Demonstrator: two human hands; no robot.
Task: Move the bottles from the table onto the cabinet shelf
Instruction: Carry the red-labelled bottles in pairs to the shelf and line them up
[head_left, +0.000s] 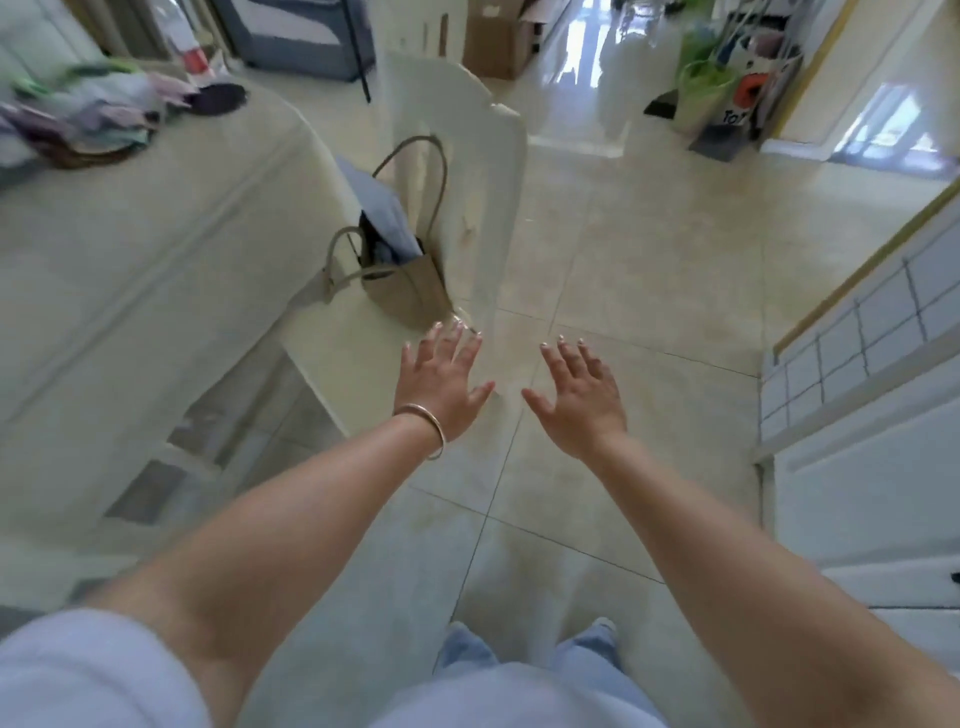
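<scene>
My left hand (441, 379), with a bracelet on the wrist, and my right hand (582, 389) are both stretched out in front of me over the tiled floor, fingers spread, holding nothing. The table (130, 249) with a pale cloth lies to my left. A white cabinet (872, 415) with gridded panels stands at the right edge. I see no bottle clearly; a blurred red-and-white object (195, 52) stands at the table's far end. The whole view is motion-blurred.
A white chair (467, 171) stands by the table with a beige handbag (400, 275) on its seat. Folded cloths (78, 119) pile on the table's far left. Cardboard boxes (493, 41) and a shelf with bags (727, 88) stand at the back.
</scene>
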